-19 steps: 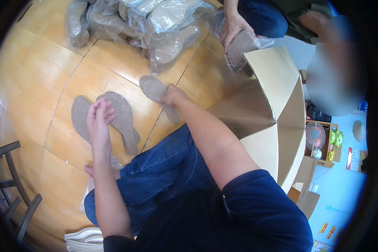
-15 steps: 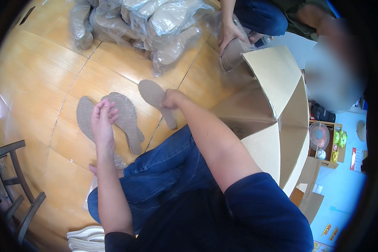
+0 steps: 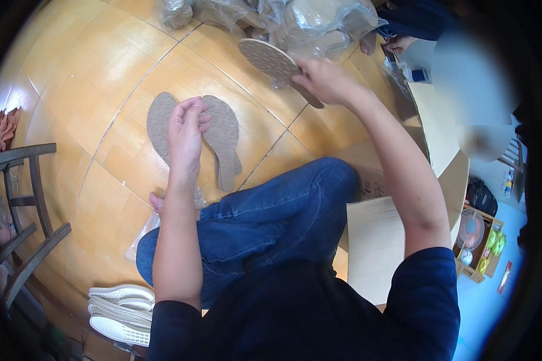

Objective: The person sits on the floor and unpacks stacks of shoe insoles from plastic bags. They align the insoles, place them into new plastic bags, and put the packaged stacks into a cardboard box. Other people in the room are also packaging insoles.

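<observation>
Right hand point(image 3: 325, 81) is reaching farther out and rightward from the floor insoles point(image 3: 223, 114) than half a second back, and the held insole point(image 3: 268, 60) is tilting more edge-on; left hand point(image 3: 190, 129) is staying over the floor insoles. Whole view is shifting too. Co-worker's hand point(image 3: 397, 43), earlier gripping a bagged bundle, is now showing well right of the floor insoles, near the box's far edge; its grip is too small to tell.

Around: pile of clear-bagged bundles point(image 3: 319, 27) is lying beyond and right of the floor insoles, close behind the held insole in view. Open cardboard box point(image 3: 376, 246) is standing right of the floor insoles, one flap passing under the right forearm. Jeans point(image 3: 265, 210) are folding crosswise nearer than the floor insoles, a knee coming between them and the box. White soles point(image 3: 120, 307) are stacking up near-left of them; dark wooden frame point(image 3: 36, 192) is standing left, reddish cloth point(image 3: 5, 129) lying past it. Fan point(image 3: 471, 230) is sitting far right.

Pose: right arm is stretching forward, bent at the elbow, thumb and fingers closing on the insole, holding it in the air. Left forearm is pointing straight ahead, fingers curling loosely, half spread, nothing showing in them; cannot tell if touching the floor insoles.
</observation>
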A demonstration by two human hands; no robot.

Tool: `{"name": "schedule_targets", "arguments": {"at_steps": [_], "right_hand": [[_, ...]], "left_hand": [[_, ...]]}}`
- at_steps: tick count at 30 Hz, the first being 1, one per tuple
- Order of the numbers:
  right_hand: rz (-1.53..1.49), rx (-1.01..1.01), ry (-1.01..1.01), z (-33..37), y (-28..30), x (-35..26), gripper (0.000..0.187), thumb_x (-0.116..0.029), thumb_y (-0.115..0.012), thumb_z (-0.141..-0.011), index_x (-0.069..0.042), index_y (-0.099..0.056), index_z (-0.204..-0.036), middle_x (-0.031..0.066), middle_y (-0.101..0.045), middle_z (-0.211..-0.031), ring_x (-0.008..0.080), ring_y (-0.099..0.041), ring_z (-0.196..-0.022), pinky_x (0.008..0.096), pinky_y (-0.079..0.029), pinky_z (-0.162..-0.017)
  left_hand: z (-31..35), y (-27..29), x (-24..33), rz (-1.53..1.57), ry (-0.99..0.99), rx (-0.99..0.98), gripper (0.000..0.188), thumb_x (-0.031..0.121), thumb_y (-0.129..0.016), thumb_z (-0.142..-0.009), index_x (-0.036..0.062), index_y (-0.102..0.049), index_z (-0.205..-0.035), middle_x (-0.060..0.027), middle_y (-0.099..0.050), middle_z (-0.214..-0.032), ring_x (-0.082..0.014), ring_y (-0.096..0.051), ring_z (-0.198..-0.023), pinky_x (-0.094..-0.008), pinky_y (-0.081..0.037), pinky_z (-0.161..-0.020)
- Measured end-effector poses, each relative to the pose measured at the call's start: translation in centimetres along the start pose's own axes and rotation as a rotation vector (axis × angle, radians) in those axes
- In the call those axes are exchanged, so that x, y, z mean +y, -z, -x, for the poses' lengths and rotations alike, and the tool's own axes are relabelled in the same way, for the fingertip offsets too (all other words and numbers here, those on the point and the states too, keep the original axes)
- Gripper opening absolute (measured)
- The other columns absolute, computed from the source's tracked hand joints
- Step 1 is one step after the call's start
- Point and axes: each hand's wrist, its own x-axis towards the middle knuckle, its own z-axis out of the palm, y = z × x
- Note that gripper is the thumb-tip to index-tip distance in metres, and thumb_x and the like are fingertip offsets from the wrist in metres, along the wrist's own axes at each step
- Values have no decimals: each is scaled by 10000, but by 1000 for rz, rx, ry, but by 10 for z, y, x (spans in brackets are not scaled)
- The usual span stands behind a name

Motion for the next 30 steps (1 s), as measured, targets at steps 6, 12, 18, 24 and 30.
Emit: {"name": "schedule_targets", "arguments": {"at_steps": [6, 12, 18, 24, 30], "right_hand": [[-333, -194, -41, 62, -11, -35, 299, -307, -547, -932, -28, -567, -1037, 198, -667, -948, 362, -642, -921, 446, -500, -810], [-722, -141, 36, 82, -26, -47, 293, -286, -545, -954, 6, -522, -942, 170, -665, -813, 304, -661, -776, 411, -499, -693], [-1164, -288, -117, 50, -63, -42, 299, -313, -508, -974, -23, -539, -1039, 94, -652, -847, 192, -649, -779, 326, -515, -703], [-1210, 46, -593, 4, -126, 35, 308, -258, -478, -971, -45, -517, -1190, 100, -625, -954, 179, -629, -826, 307, -527, -714], [-875, 100, -930, 19, -171, 112, 291, -262, -579, -880, -21, -601, -1042, 119, -644, -787, 197, -611, -669, 334, -493, -610]], "left_hand": [[7, -8, 3, -33, 25, 22, 359, 294, -543, -959, 29, -542, -1201, -93, -616, -1073, -153, -570, -932, -286, -469, -815], [23, -26, 1, -160, 79, -405, 382, 315, -553, -956, 42, -518, -1222, -60, -607, -1039, -157, -574, -920, -301, -461, -847], [27, -33, -11, -100, 106, -401, 232, 213, -605, -939, 38, -552, -1083, -13, -605, -876, -84, -563, -790, -252, -460, -696], [16, -26, -26, -296, 214, -295, 278, 212, -604, -937, 29, -540, -1137, -62, -633, -943, -91, -574, -800, -233, -468, -603], [22, -32, -55, -399, 89, -246, 521, 239, -635, -915, 17, -442, -1345, -164, -600, -1119, -155, -601, -885, -276, -497, -715]]}}
